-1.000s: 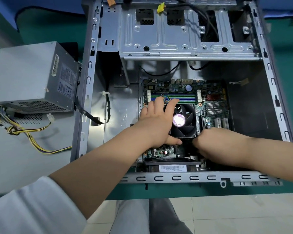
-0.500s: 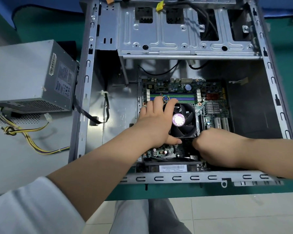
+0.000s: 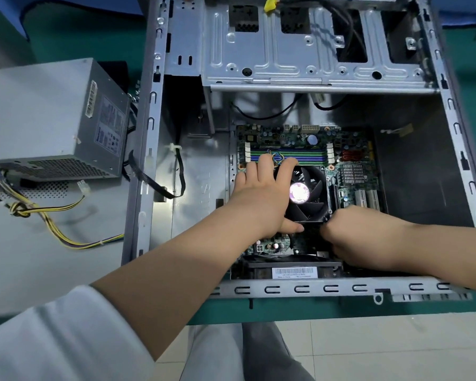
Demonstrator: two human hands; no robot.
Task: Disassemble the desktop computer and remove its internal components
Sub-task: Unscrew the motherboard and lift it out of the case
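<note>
An open grey computer case (image 3: 149, 149) lies on its side on the table. Inside it sits a green motherboard (image 3: 349, 177) with a black CPU cooler fan (image 3: 308, 193) with a shiny hub. My left hand (image 3: 261, 199) grips the fan's left side, fingers over its far edge and thumb along its near edge. My right hand (image 3: 357, 237) is curled at the fan's near right corner; its fingertips are hidden. A second black fan (image 3: 291, 266) with a barcode label sits by the near case wall.
A grey power supply (image 3: 52, 119) stands left of the case, its yellow and black cables (image 3: 52, 215) trailing on the table. A metal drive cage (image 3: 300, 50) spans the far part of the case. Black cables (image 3: 160, 185) hang inside at left. Floor tiles show below.
Both hands stay at the cooler fan with almost no shift. The view has tipped slightly, so the power supply sits a little lower left.
</note>
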